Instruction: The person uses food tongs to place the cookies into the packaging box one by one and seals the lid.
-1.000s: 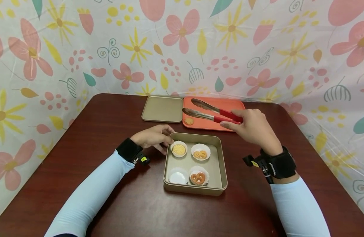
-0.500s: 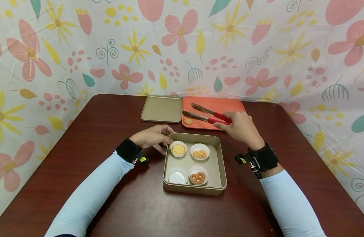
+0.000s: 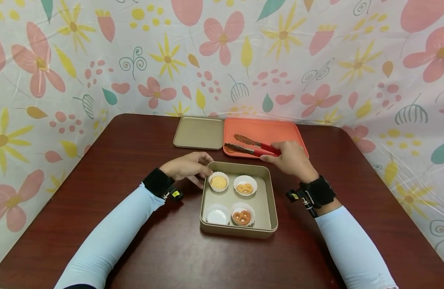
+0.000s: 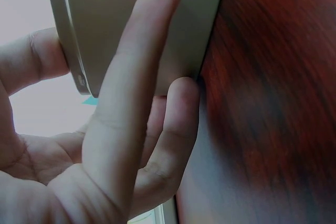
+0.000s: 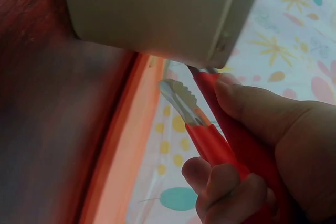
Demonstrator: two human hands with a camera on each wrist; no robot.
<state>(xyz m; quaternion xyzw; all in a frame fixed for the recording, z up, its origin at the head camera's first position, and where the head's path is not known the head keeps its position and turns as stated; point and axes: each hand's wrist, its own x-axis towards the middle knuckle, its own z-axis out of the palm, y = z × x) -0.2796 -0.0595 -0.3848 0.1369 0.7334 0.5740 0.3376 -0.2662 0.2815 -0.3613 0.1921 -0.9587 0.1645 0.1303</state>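
My left hand (image 3: 187,166) holds the far left corner of a square gold-coloured tin (image 3: 265,200); in the left wrist view its fingers (image 4: 128,77) touch the tin's outer wall and rim. Inside sit paper cups: one with a round yellow cracker (image 3: 218,182), two with pretzels (image 3: 244,188) (image 3: 241,217), and one white cup (image 3: 217,216) with no biscuit visible. In my right hand (image 3: 292,158) are red-handled metal tongs (image 3: 266,149), gripped with their arms apart. Their tips are low over the left end of an orange tray (image 3: 276,128), where they mostly hide a round cookie.
A flat gold-coloured tray or lid (image 3: 199,132) lies left of the orange tray at the back of the dark wooden table (image 3: 135,140). Behind the table hangs a flower-patterned cloth (image 3: 214,72).
The right hand has moved left and down, lowering the tongs' tips over the orange tray's left end, where they now cover most of the cookie. My left hand stays on the tin.
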